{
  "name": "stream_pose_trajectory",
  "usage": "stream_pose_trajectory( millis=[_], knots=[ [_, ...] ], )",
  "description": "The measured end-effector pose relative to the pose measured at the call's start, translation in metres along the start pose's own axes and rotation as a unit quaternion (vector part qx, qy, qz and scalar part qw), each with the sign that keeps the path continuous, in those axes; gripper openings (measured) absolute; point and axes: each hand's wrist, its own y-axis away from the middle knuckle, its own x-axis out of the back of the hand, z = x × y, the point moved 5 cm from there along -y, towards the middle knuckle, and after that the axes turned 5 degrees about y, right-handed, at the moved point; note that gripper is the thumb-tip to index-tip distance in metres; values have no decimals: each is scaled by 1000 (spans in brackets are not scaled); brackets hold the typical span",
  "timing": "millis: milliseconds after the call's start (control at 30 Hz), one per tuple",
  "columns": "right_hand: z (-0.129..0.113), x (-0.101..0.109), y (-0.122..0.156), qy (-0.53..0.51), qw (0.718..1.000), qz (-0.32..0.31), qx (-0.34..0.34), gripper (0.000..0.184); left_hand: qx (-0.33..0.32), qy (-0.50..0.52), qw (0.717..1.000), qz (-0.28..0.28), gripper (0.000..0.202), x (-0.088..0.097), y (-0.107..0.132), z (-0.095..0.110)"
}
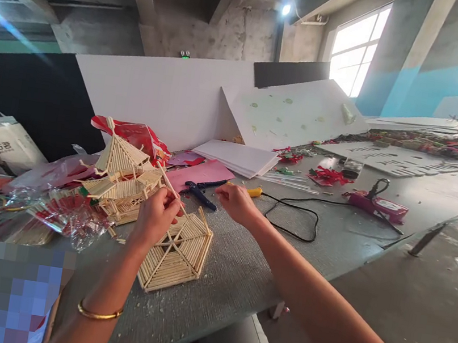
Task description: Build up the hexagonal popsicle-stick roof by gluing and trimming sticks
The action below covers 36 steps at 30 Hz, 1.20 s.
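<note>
My left hand is closed around a thin wooden stick, which slants down toward a flat hexagonal panel made of similar sticks. The panel lies on the table below that hand, with spokes meeting at its middle. My right hand is held in a pinch to the right of the panel; whatever is in its fingertips is too small to make out. Beside it lie a dark blue hand tool and a yellow-handled tool with a black cord. A tiered stick pagoda model stands left of my left hand.
Clear plastic wrapping and red bags crowd the left side. Pink paper and stacked white boards lie behind. The black cord loops across the table near a pink box. The table's front edge is close.
</note>
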Motion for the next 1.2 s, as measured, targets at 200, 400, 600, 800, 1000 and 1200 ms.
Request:
stream_pose_trajectory(
  millis=[200,400,600,800,1000,1200],
  knots=[
    [-12,-13,5,-212,965,-148,37,24,-8,26,999,-26,19,-15,1,-2],
    [-22,-15,12,-252,947,-185,72,33,-38,23,999,-15,16,-22,3,-5],
    [-19,-19,10,-283,941,-176,63,35,-46,17,999,-10,14,-27,3,-10],
    [-21,-19,11,-286,939,-182,62,36,-57,9,998,-12,14,-27,3,-6],
    [-23,-19,13,-254,947,-182,77,34,-66,-23,997,-19,14,-28,2,-2],
    [-24,-16,11,-256,947,-177,87,31,-70,-55,996,-28,12,-30,-1,-4]
  ],
)
